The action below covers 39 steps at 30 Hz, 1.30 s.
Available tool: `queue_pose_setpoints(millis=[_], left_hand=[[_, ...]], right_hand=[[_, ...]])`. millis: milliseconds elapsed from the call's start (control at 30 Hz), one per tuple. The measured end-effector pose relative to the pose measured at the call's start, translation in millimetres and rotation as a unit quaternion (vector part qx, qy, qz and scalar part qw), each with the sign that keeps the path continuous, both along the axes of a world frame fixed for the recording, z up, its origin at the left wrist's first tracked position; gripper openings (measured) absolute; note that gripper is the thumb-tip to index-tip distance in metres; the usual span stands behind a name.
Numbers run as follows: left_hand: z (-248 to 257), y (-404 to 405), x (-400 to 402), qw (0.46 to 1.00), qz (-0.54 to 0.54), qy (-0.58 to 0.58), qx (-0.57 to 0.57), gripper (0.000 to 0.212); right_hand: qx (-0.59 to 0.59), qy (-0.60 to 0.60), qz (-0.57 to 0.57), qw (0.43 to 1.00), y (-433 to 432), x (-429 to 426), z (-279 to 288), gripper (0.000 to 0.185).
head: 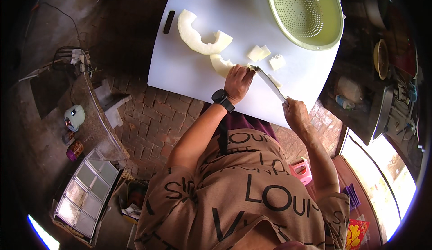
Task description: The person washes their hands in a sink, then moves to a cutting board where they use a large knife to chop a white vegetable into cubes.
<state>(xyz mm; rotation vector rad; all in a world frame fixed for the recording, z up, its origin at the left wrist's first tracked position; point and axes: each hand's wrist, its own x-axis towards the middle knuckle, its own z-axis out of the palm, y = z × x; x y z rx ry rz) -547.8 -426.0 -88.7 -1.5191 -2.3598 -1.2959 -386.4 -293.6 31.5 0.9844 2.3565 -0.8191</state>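
On a large white cutting board [189,71], my left hand [239,81] presses down a curved piece of pale peeled melon or gourd [220,65], its fingers covering one end. My right hand [297,115] grips the handle of a kitchen knife [270,82]. The blade slants up and left, its tip close beside my left fingertips. A thin pale slice [275,81] lies along the blade's far side. Several cut chunks [259,53] rest farther up the board, one [277,62] nearer the knife. A larger C-shaped ring section [199,42] touches the held piece at upper left.
A light green plastic colander in a basin [283,37] stands at the board's upper right. The board has a handle slot [169,22] at its left. Brick paving [152,115] shows below. A pink plastic stool [302,171] is by my right side, and a counter [101,115] runs along the left.
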Motion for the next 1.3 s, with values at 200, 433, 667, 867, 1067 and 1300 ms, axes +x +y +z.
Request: queue_pose_setpoints(millis=[200,433,667,867,1067,1300], left_hand=[[-2.2,-1.7,-0.5,1.000,-0.014,0.002,-0.018,0.021],[2.5,-6.0,-2.7,0.999,-0.029,0.038,-0.014,0.021],[2.7,-6.6,0.4,1.000,-0.022,0.015,0.000,0.018],[1.2,-9.6,-0.6,1.000,-0.015,0.012,0.001,0.018],[5.6,-7.8,-2.2,0.999,-0.036,0.018,-0.008,0.018],[2.8,-16.7,-5.8,0.998,-0.028,0.053,-0.017,0.013]], right_hand=[[0.000,0.003,-0.018,1.000,-8.6,-12.9,-44.3,0.015],[0.014,0.071,-0.010,0.997,-8.0,-12.7,-60.8,0.014],[0.050,0.090,0.009,0.995,-13.8,18.9,-23.2,0.013],[0.025,0.031,0.000,0.999,-18.1,7.8,-13.2,0.013],[0.010,0.021,-0.012,1.000,-15.4,-14.9,-66.6,0.015],[0.037,0.108,-0.015,0.993,-24.9,0.6,-35.3,0.015]])
